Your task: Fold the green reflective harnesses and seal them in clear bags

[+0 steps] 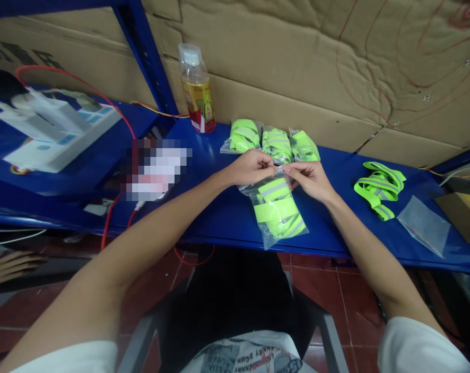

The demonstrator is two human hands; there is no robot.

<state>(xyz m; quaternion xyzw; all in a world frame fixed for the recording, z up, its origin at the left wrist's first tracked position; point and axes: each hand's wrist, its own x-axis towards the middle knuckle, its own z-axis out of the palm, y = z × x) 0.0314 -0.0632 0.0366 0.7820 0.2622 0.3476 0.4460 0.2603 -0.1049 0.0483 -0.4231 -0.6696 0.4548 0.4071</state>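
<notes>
A clear plastic bag [266, 239] with a folded neon yellow-green reflective strap [278, 212] inside hangs between my hands at the front of the blue table. My left hand [252, 168] pinches the bag's top edge between thumb and curled fingers. Close beside it, my right hand [310, 178] pinches the same edge from the right. Behind my hands, several bagged straps [244, 134] stand in a row. Off to the right lie a loose reflective strap [380, 187] and a flat clear bag [424, 225].
A bottle [198, 96] with red liquid stands at the back against the cardboard [266, 88]. On the left are a white power strip [59, 145] with plugs and a red cable [131, 129]. A cardboard box [458, 215] sits far right. Another person's hand [11, 267] shows at lower left.
</notes>
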